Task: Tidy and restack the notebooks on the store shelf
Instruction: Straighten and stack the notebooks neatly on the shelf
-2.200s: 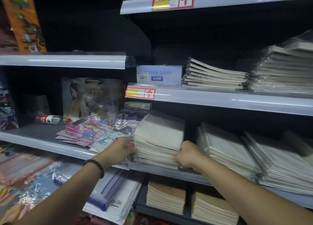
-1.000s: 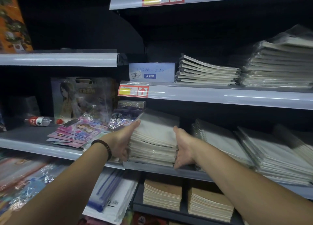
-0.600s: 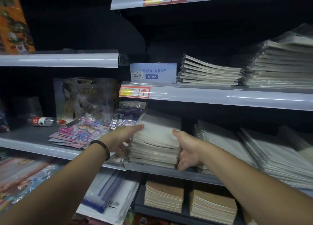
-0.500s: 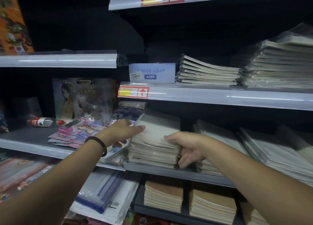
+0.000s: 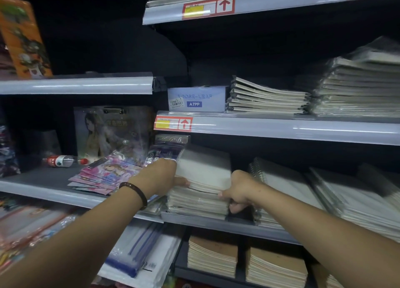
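Observation:
A stack of white plastic-wrapped notebooks (image 5: 203, 179) sits on the middle shelf (image 5: 216, 223). My left hand (image 5: 159, 178) grips the left edge of the stack's top few notebooks, thumb lying in a gap between layers. My right hand (image 5: 239, 190) grips the right edge of the same upper bundle, thumb tucked in the gap, fingers curled down the side. The upper bundle looks slightly lifted off the lower part of the stack.
Spiral notebooks (image 5: 279, 183) lie right of the stack, more wrapped stacks (image 5: 355, 199) beyond. Pink illustrated booklets (image 5: 108, 173) and a bottle (image 5: 61, 161) lie left. Brown-cover pads (image 5: 213, 255) sit below. A loose-leaf box (image 5: 197, 99) and stacks (image 5: 266, 97) sit on the shelf above.
Both hands went from pressing flat on the stack's sides to reaching over it, then curled onto the upper notebooks, thumbs into a gap. The view drifted slightly.

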A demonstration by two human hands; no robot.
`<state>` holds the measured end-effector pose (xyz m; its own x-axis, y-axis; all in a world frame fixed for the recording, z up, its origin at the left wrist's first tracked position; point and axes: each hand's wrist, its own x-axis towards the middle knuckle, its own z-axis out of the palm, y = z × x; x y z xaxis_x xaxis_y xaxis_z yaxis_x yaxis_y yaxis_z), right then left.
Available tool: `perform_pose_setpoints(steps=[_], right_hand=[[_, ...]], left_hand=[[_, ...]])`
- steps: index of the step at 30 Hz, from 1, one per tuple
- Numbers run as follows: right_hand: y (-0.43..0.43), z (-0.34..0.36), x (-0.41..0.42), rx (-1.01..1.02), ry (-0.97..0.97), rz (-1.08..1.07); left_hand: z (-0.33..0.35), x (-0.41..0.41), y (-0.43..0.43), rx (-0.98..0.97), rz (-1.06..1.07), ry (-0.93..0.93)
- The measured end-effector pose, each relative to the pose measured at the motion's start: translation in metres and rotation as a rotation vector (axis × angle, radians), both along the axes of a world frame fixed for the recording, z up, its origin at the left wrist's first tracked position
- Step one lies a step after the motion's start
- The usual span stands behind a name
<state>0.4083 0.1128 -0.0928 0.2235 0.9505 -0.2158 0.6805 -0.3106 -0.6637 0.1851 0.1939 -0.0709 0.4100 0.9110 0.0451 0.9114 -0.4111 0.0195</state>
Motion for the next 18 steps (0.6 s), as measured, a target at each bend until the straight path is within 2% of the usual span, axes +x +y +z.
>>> perform_pose_setpoints(steps=[3, 5, 10, 12, 14, 18], right_hand=[[-0.002, 0.001, -0.003, -0.018, 0.098, -0.014], [-0.004, 0.004, -0.004, -0.082, 0.235, -0.042], [-0.004, -0.004, -0.001, -0.353, 0.802, -0.183], [0.000, -0.013, 0.000, -0.370, 0.888, -0.229], [0.007, -0.022, 0.000, -0.349, 0.944, -0.253], [0.016, -0.033, -0.001, -0.274, 0.948, -0.211]], left_hand=[[-0.001, -0.004, 0.002, -0.009, 0.028, -0.040], [0.001, -0.004, -0.001, -0.134, 0.060, -0.146], [-0.003, -0.002, 0.002, -0.773, 0.385, -0.764], [-0.011, -0.003, 0.007, -0.924, 0.464, -0.891], [-0.018, -0.005, 0.015, -0.995, 0.471, -0.958], [-0.032, -0.008, 0.024, -0.980, 0.427, -0.986]])
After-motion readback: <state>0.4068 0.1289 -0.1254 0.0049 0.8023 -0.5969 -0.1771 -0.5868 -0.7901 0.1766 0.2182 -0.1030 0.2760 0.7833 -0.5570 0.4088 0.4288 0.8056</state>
